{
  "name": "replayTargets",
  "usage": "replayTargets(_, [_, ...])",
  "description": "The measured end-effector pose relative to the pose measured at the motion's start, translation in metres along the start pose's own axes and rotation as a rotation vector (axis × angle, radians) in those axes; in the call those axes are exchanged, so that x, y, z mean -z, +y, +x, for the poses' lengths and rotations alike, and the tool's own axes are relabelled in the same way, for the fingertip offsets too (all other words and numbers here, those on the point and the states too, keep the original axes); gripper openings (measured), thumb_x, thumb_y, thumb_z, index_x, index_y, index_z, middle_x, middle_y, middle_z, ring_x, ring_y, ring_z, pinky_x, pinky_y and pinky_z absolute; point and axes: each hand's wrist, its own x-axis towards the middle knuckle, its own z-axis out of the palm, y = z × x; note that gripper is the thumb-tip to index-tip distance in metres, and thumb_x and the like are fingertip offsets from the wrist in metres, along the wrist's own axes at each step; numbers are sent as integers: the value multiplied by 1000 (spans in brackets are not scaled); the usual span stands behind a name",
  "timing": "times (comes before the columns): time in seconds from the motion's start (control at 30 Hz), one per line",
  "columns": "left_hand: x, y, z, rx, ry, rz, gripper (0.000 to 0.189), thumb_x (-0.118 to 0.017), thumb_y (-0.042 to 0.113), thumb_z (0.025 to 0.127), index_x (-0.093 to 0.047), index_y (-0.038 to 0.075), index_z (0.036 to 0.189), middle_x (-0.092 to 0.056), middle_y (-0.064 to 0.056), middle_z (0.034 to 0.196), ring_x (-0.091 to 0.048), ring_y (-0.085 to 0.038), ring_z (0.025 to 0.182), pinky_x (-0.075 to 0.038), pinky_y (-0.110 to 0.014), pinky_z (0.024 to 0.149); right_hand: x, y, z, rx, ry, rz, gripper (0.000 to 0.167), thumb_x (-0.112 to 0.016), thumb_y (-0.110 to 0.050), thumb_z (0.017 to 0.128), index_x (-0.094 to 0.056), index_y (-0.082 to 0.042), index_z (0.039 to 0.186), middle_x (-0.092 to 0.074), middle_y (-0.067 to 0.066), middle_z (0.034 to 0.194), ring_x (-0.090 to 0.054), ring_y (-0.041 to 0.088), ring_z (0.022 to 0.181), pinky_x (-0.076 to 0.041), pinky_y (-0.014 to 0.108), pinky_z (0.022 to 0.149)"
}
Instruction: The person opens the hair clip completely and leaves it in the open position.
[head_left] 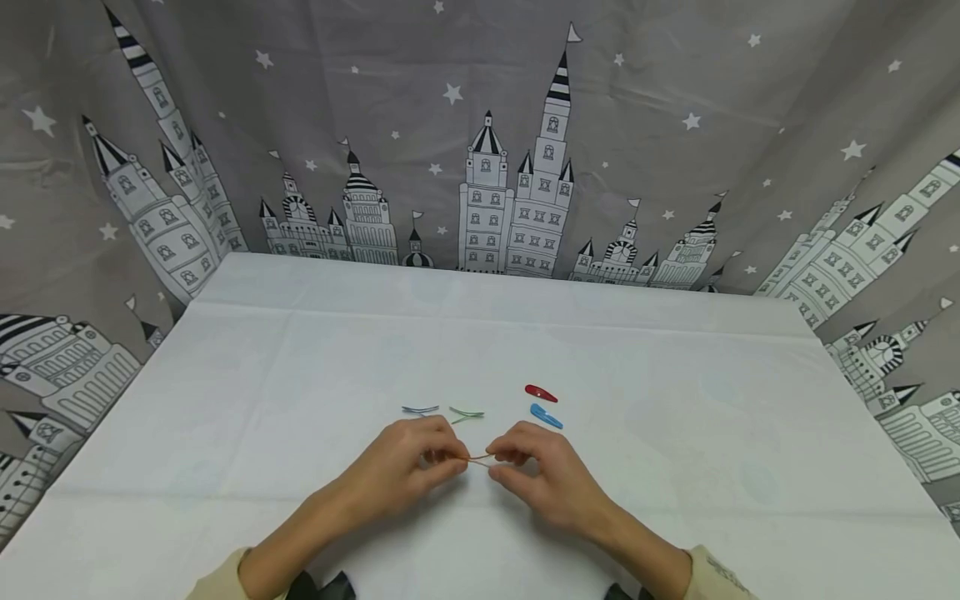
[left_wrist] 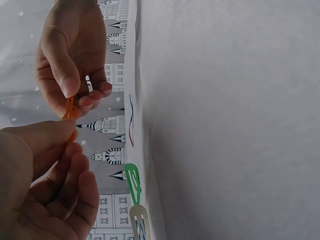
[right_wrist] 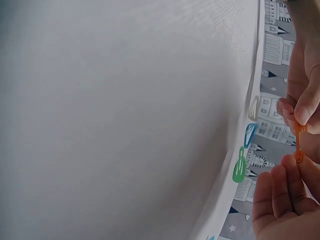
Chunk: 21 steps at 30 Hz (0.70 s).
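An orange snap hair clip is held between both hands above the white table. My left hand pinches one end between thumb and fingertips. From the other side, my right hand grips the opposite end, thumb below and forefinger above. In the head view the clip's two thin arms stand spread apart toward the right hand. The right wrist view shows the orange clip edge-on between the fingertips, its ends partly covered.
Beyond the hands lie a green clip, a greyish-blue clip, a red clip and a blue clip. A beige clip shows in the wrist views. A grey castle-print curtain surrounds the white tabletop.
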Motion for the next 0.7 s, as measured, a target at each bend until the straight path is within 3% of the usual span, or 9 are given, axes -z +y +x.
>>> replayTargets(0.3, [2, -2, 2, 108, 13, 73, 10, -77, 10, 86, -73, 18, 83, -60, 17, 81, -55, -1, 71, -49, -23, 64, -4, 1, 7, -24, -8, -37, 13, -71, -3, 88, -73, -6, 100, -67, 1, 92, -60, 9, 81, -53, 29, 75])
replayTargets(0.7, [4, -7, 7, 215, -14, 161, 4, -77, 12, 85, -75, 9, 87, -56, 15, 77, -52, -2, 70, -46, -23, 64, -9, 6, 18, -105, -7, -116, 14, -72, -4, 88, -73, -5, 101, -65, -1, 91, -57, 10, 82, -51, 27, 75])
